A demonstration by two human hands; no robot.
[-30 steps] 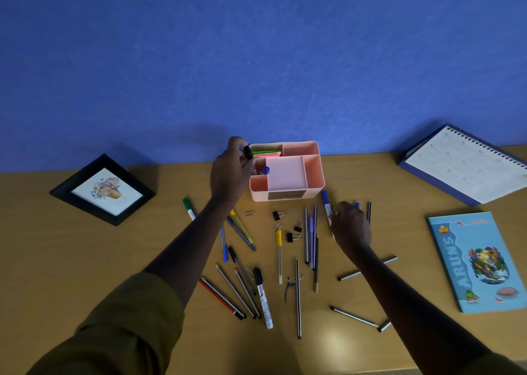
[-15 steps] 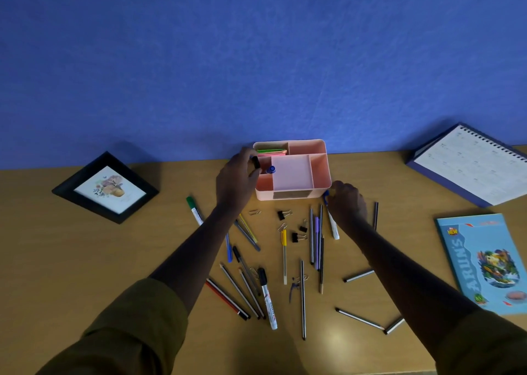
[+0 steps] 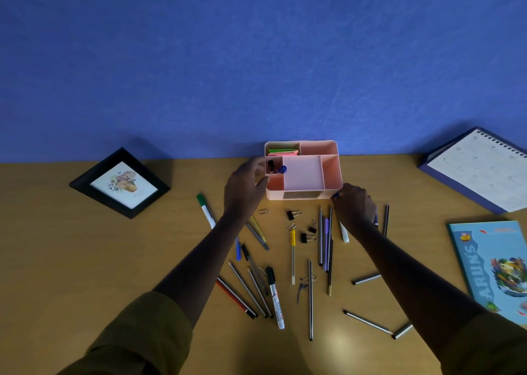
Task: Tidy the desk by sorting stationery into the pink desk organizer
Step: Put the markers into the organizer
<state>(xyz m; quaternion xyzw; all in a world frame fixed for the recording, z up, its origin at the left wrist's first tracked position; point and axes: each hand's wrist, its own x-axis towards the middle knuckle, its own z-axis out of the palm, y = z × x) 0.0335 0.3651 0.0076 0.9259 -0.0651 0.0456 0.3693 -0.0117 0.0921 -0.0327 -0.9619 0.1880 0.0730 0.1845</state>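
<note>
Head view: left hand lets go beside the pink box so markers stand; right hand grips a pen.

The right hand hides most of a blue-capped marker. At three o'clock, the frame's edge crops the desk calendar and the blue notebook.

Organizer – pink; wall – blue; desk – tan; sleeves – olive
</note>
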